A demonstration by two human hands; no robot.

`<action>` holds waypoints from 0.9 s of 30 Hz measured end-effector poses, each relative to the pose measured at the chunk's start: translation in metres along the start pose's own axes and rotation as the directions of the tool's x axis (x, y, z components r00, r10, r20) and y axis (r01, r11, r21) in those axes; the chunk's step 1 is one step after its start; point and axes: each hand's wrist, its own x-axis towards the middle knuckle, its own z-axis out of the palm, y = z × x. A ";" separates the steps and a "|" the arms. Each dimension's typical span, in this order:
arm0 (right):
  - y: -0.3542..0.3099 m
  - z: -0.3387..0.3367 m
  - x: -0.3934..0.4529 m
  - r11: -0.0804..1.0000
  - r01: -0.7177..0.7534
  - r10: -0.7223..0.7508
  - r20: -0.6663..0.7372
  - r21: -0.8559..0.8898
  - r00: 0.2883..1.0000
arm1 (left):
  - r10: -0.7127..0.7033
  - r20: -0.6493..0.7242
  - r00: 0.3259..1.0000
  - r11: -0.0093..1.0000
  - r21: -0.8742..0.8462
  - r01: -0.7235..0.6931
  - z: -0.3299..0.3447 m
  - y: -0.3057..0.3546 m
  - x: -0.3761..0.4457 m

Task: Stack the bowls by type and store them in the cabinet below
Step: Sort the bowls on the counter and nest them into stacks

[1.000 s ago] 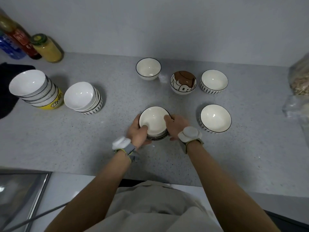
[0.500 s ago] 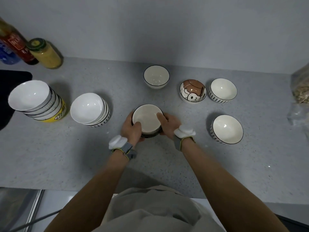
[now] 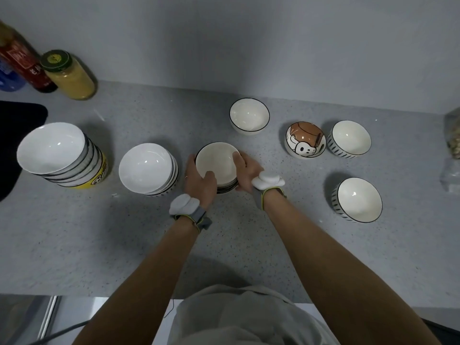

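Note:
A small stack of cream bowls with dark rims (image 3: 216, 162) sits mid-counter, gripped on both sides by my left hand (image 3: 199, 181) and my right hand (image 3: 245, 170). Just left of it stands a stack of white bowls (image 3: 146, 169), and further left a taller white stack on a yellow bowl (image 3: 56, 151). Single bowls lie to the right: a black-rimmed cream bowl (image 3: 249, 115), a cartoon-printed brown bowl (image 3: 305, 139), and two stripe-sided bowls (image 3: 349, 138) (image 3: 358, 199).
A yellow jar (image 3: 68, 74) and dark bottles (image 3: 22, 63) stand at the back left against the wall. A dark cloth (image 3: 15, 135) lies at the left edge. A clear bag of food (image 3: 453, 143) sits at the right edge. The grey counter (image 3: 99, 245) ends near my body.
Both hands have slid the cream stack to the left, closer to the white stacks. The view has tilted slightly upward.

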 end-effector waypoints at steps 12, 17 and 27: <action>-0.005 -0.005 -0.007 0.987 -0.137 0.135 0.032 0.083 0.990 | 0.210 -0.019 0.978 0.954 0.224 -0.200 -0.009 0.003 -0.021; 0.014 -0.020 -0.015 0.999 0.035 -0.039 -0.095 -0.036 0.995 | 0.381 -0.056 0.923 0.854 0.404 -0.329 -0.001 0.007 -0.037; 0.059 -0.109 -0.040 0.993 0.068 -0.084 -0.161 -0.099 0.983 | 0.474 0.142 0.869 0.745 0.462 -0.481 0.071 0.050 -0.075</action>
